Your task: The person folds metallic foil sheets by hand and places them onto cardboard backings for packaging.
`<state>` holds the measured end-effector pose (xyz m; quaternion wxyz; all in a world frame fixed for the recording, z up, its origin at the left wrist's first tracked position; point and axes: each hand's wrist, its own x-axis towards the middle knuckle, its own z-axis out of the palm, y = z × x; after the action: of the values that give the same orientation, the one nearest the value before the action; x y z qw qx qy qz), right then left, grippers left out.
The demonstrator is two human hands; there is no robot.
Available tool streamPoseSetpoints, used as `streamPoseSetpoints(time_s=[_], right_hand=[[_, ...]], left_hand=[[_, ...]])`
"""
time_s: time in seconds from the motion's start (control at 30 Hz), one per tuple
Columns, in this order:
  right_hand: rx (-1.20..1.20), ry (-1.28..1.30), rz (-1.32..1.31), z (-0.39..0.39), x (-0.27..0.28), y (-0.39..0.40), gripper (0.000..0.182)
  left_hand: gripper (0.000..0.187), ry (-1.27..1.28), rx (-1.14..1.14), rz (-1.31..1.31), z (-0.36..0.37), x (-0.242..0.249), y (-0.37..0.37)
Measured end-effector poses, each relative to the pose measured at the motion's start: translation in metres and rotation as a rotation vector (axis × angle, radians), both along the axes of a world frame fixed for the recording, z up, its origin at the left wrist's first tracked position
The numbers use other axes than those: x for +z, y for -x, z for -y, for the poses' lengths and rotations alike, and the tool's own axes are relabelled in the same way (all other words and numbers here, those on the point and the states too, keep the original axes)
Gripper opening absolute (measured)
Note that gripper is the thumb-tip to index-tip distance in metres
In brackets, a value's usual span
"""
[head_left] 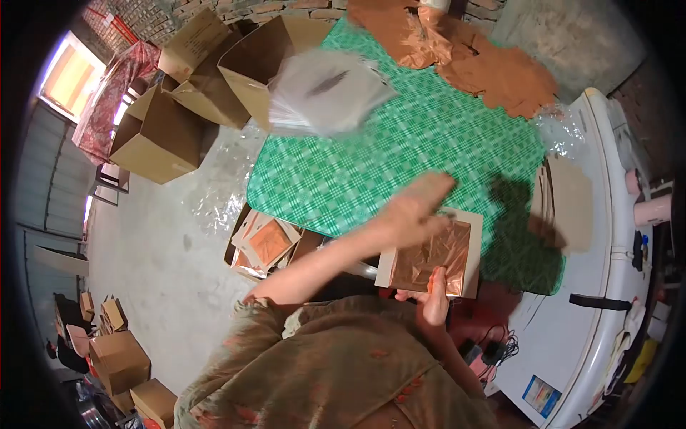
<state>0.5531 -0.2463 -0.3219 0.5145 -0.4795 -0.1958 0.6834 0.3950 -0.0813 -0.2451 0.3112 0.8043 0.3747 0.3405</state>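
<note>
My right hand (434, 299) grips the near edge of a pale card (473, 247) covered with a crinkled copper-coloured foil sheet (432, 259), which I hold over the near edge of the green checked tablecloth (400, 150). My left hand (416, 202) is blurred by motion. It lies flat with fingers stretched out, just above the card's far left corner, and I see nothing in it. A blurred stack of clear plastic sleeves (325, 89) lies at the table's far left.
Copper-coloured sheets (471, 53) are heaped at the table's far end. Brown cardboard pieces (568, 204) lean at the right beside a white appliance (607, 307). Open cardboard boxes (161, 132) stand to the left. A box of foil-covered cards (266, 243) sits on the floor by the table.
</note>
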Motion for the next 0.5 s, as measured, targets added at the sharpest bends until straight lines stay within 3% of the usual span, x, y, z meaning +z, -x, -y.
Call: streamPoseSetpoints(time_s=[0.07,0.1,0.13,0.17,0.2,0.23,0.33,0.4,0.5], right_hand=[[-0.003,0.006,0.006,0.002,0.003,-0.002,0.068],[-0.011,0.007,0.017,0.002,0.005,-0.002,0.068],[-0.019,0.008,0.028,0.003,0.007,-0.003,0.067],[-0.02,0.003,0.035,0.004,0.006,-0.004,0.066],[-0.022,-0.002,0.042,0.005,0.006,-0.004,0.064],[-0.003,-0.016,0.042,0.005,0.007,-0.005,0.062],[-0.015,-0.035,0.06,0.006,-0.003,-0.009,0.055],[-0.113,-0.016,0.092,0.012,-0.042,-0.014,0.051],[-0.114,0.015,0.183,0.016,-0.054,-0.021,0.05]], left_hand=[[0.056,-0.095,0.223,-0.044,-0.04,0.02,0.032],[0.05,-0.26,0.341,-0.105,-0.066,0.019,0.054],[0.046,-0.234,0.453,-0.073,-0.095,0.008,0.077],[0.041,-0.386,0.545,-0.105,-0.128,-0.009,0.101],[0.036,-0.224,0.658,-0.183,-0.144,-0.003,0.119],[0.033,-0.351,0.625,-0.246,-0.163,-0.008,0.144],[0.031,-0.068,0.618,-0.306,-0.18,-0.024,0.17],[0.028,-0.1,0.604,-0.259,-0.182,-0.029,0.171],[0.025,-0.094,0.61,-0.236,-0.181,-0.03,0.169]])
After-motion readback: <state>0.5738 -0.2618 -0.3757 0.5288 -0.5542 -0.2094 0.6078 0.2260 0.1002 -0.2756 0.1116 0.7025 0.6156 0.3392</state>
